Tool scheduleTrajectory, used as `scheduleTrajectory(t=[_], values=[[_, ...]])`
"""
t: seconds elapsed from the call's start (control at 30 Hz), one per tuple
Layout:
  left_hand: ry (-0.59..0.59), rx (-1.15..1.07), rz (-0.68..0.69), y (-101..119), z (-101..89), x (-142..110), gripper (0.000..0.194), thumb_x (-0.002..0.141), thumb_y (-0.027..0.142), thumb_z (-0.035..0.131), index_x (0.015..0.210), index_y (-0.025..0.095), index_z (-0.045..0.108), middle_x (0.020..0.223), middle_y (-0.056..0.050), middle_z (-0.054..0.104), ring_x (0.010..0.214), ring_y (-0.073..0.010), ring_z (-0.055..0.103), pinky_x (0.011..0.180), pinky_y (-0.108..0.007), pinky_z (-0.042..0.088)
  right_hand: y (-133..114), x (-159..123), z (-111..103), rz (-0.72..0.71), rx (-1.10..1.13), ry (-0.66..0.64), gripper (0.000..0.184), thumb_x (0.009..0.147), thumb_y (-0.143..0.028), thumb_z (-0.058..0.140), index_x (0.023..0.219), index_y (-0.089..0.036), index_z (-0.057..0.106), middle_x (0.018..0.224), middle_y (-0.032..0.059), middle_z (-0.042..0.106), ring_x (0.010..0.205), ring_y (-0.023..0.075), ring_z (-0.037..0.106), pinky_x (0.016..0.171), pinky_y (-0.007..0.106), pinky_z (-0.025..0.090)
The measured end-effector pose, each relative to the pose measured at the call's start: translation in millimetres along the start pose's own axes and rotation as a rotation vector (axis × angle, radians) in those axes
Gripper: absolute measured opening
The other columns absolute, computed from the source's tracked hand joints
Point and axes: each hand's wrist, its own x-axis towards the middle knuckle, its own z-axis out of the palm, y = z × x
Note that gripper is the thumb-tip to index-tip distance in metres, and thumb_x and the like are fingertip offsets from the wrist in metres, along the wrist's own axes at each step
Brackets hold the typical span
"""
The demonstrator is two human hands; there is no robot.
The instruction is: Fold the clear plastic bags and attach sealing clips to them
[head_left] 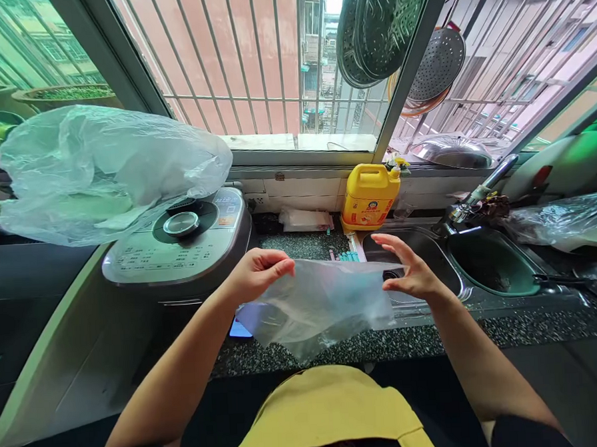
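Observation:
A clear plastic bag (327, 302) hangs in front of me over the speckled counter. My left hand (264, 273) is closed, pinching its upper left corner between thumb and fingers. At the bag's right end is my right hand (408, 268), thumb and fingers spread apart. The bag's upper right corner reaches into that gap; whether it touches the palm I cannot tell. Behind the bag, small teal sticks (349, 256) lie on the counter, partly hidden. A lit bluish screen (240, 329) shows under the bag's left side.
To the left stands a multi-button cooker (179, 246) with a large filled plastic bag (110, 170) over it. A yellow jug (371, 196) stands behind the steel sink (454, 269). Farther right are a tap (481, 190) and a green basin (495, 266). Folded plastic (305, 219) lies by the wall.

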Motion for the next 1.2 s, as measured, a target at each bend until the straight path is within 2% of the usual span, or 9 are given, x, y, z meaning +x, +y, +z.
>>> scheduleTrajectory(t=[0.1,0.2,0.37,0.5,0.6,0.77,0.93,1.07,1.2], values=[[-0.052,0.009,0.009,5,3.2,2,0.038,0.073,0.047,0.056,0.057,0.014,0.062,0.046,0.002,0.043,0.044,-0.007,0.032,0.04,-0.02,0.026,-19,12,23,-0.159,-0.036,0.056,0.03,0.068,-0.049,0.069,0.082,-0.023,0.07,0.095,0.0059,0.069,0.094,0.0228,0.062,0.089,0.04,0.047],[-0.073,0.048,0.009,7,-3.3,1,0.033,0.072,0.045,0.059,0.059,0.014,0.061,0.047,0.002,0.043,0.045,-0.0073,0.033,0.041,-0.02,0.028,-25,19,34,-0.128,-0.061,0.204,0.037,0.081,-0.051,0.055,0.06,-0.022,0.066,0.065,0.0027,0.065,0.066,0.0183,0.062,0.069,0.035,0.052],[-0.093,0.141,-0.027,-2,-19.1,-7,0.026,0.074,0.04,0.06,0.066,0.016,0.063,0.057,0.0,0.054,0.053,-0.0104,0.045,0.049,-0.021,0.039,-23,24,23,-0.12,-0.11,0.43,0.044,0.079,-0.054,0.056,0.05,-0.02,0.057,0.049,0.0002,0.057,0.052,0.014,0.055,0.06,0.03,0.049],[-0.032,0.104,-0.008,-22,-16.3,-17,0.023,0.072,0.039,0.063,0.072,0.016,0.065,0.074,-0.005,0.062,0.069,-0.0151,0.056,0.065,-0.026,0.048,-18,25,18,-0.126,-0.102,0.513,0.04,0.08,-0.049,0.057,0.054,-0.019,0.056,0.047,-0.0015,0.055,0.045,0.0113,0.05,0.055,0.027,0.046],[0.065,0.038,-0.05,-39,-8.7,-23,0.025,0.072,0.04,0.063,0.068,0.016,0.064,0.068,-0.003,0.061,0.064,-0.0137,0.055,0.06,-0.024,0.047,-13,24,17,-0.143,-0.1,0.541,0.029,0.082,-0.043,0.058,0.066,-0.019,0.059,0.054,-0.0019,0.058,0.046,0.0112,0.052,0.052,0.026,0.045],[0.368,-0.082,-0.082,-55,1.6,-24,0.028,0.071,0.042,0.063,0.064,0.015,0.062,0.052,0.002,0.051,0.047,-0.0083,0.041,0.044,-0.02,0.035,-11,30,11,-0.319,-0.415,0.603,0.017,0.081,-0.034,0.059,0.072,-0.02,0.063,0.067,0.0013,0.059,0.065,0.0147,0.055,0.062,0.029,0.046],[0.645,-0.115,-0.018,-46,19.3,-20,0.023,0.074,0.037,0.061,0.066,0.016,0.057,0.05,0.005,0.044,0.045,-0.0068,0.037,0.042,-0.019,0.032,-15,28,18,-0.377,-0.536,0.753,0.013,0.082,-0.029,0.058,0.073,-0.02,0.058,0.063,-0.0013,0.053,0.052,0.0106,0.044,0.051,0.025,0.039],[0.684,-0.087,0.035,-32,40.3,-20,0.02,0.078,0.034,0.058,0.067,0.017,0.053,0.052,0.005,0.043,0.044,-0.0059,0.035,0.041,-0.018,0.031,-19,8,37,-0.458,-0.554,0.751,0.009,0.08,-0.023,0.06,0.076,-0.022,0.053,0.059,-0.0032,0.051,0.045,0.0088,0.041,0.044,0.023,0.035],[0.644,-0.064,0.093,-21,61.2,-17,0.018,0.081,0.031,0.055,0.068,0.017,0.053,0.054,0.005,0.045,0.045,-0.006,0.038,0.043,-0.017,0.033,-28,-12,65,-0.636,-0.546,0.627,0.013,0.078,-0.015,0.06,0.082,-0.023,0.051,0.061,-0.0032,0.055,0.05,0.01,0.05,0.046,0.022,0.041]])
